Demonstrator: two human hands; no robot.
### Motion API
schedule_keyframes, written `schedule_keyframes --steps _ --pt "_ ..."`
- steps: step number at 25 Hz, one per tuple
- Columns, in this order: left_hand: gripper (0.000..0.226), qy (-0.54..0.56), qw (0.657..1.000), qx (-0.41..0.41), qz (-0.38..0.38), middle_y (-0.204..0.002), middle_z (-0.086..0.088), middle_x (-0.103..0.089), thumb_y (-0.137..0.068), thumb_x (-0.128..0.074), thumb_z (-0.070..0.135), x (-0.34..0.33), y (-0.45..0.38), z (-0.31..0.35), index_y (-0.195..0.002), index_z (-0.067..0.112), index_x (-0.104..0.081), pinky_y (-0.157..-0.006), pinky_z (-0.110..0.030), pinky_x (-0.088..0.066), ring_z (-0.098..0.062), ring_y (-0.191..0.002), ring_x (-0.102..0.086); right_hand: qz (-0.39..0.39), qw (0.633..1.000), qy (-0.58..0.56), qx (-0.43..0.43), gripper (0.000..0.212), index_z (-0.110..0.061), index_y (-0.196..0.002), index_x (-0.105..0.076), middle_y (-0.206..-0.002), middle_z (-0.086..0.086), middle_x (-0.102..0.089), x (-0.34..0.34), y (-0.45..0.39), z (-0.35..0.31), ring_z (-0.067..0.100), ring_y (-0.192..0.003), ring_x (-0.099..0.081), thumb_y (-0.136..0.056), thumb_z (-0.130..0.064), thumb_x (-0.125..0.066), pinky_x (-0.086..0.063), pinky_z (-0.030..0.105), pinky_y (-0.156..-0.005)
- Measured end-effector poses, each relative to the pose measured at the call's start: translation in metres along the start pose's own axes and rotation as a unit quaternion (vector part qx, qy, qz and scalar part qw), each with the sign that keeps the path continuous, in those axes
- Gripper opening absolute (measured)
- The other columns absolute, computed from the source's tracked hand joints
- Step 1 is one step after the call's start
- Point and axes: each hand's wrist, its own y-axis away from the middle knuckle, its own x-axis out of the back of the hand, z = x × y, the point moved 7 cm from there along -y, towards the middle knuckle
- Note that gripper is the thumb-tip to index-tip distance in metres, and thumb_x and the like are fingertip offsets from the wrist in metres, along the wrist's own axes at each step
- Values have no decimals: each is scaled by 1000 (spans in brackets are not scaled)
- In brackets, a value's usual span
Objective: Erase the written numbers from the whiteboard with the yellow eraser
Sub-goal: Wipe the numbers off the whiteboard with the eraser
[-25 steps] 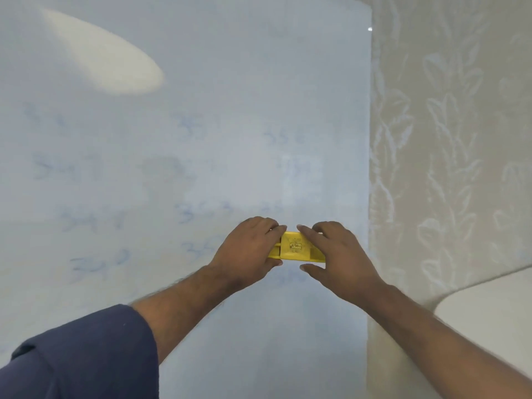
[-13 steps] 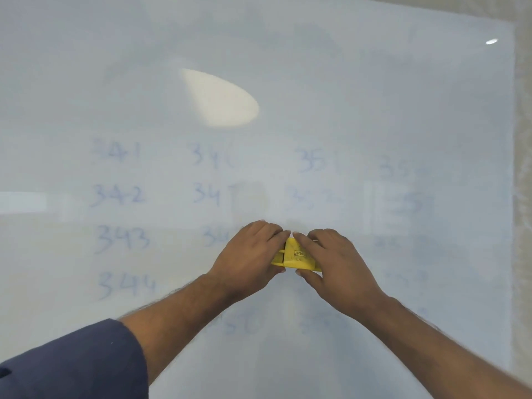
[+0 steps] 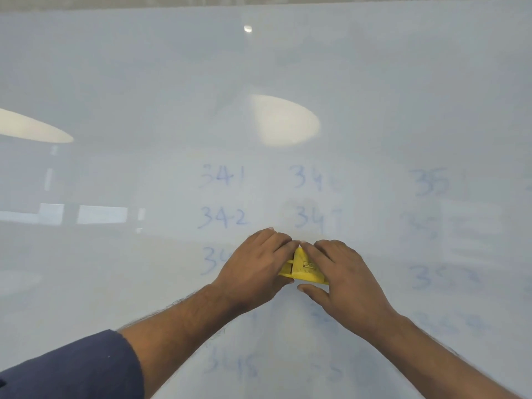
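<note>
From my seat the whiteboard [image 3: 144, 82] fills the view, with a dark blue sleeve [image 3: 72, 367] at lower left. Faint blue written numbers [image 3: 223, 218] run in columns: 341 and 342 read cleanly, the ones further right are smeared and I can't make most of them out. My left hand [image 3: 253, 269] presses on the left end of the yellow eraser [image 3: 302, 269], fingers curled over its top edge. The eraser sits flat against the board, just below the 347. My right hand [image 3: 342, 280] covers its right end, fingers laid over the top and thumb stretched beneath, grasping it.
</note>
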Motion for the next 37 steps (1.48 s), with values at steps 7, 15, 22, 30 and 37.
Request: schedule_keyframes --steps 7,15,22,30,37 --pt "61 -34 999 -22 17 -123 -5 -65 -83 -75 43 29 4 -61 -132 8 -61 -109 -33 -36 -22 -111 -55 54 998 -17 30 51 -14 -126 -55 -110 -1 -60 -21 -54 -25 21 -99 -55 -87 -47 -51 -42 30 -87" --pt "86 -114 983 139 -38 -168 -3 -24 -96 -40 65 60 40 -175 -160 11 -24 -127 -38 -15 -20 -156 -20 102 993 9 57 55 -11 -136 -53 -110 7 -57 -16 -99 -20 29 -97 -54 -88 -37 -53 -43 38 -83" --pt "76 -107 970 217 -13 -171 6 4 -102 -20 61 46 51 -251 -162 19 -1 -125 -25 8 -9 -157 9 108 989 68 68 59 -11 -140 -51 -114 11 -57 -8 -170 -21 33 -102 -54 -85 -24 -67 -44 41 -87" --pt "73 -87 981 172 12 -172 1 -1 -104 -25 53 24 62 -277 -163 15 -5 -128 -35 -2 -16 -158 0 110 991 68 42 57 -11 -138 -54 -115 10 -58 -28 -189 -41 31 -102 -54 -84 -28 -60 -44 39 -87" --pt "73 -94 984 149 40 -172 -2 -8 -103 -27 51 23 64 -274 -162 12 -12 -128 -38 -7 -18 -158 -6 89 988 113 58 56 -11 -137 -54 -114 10 -59 -21 -197 -44 32 -100 -56 -85 -30 -60 -46 40 -86"
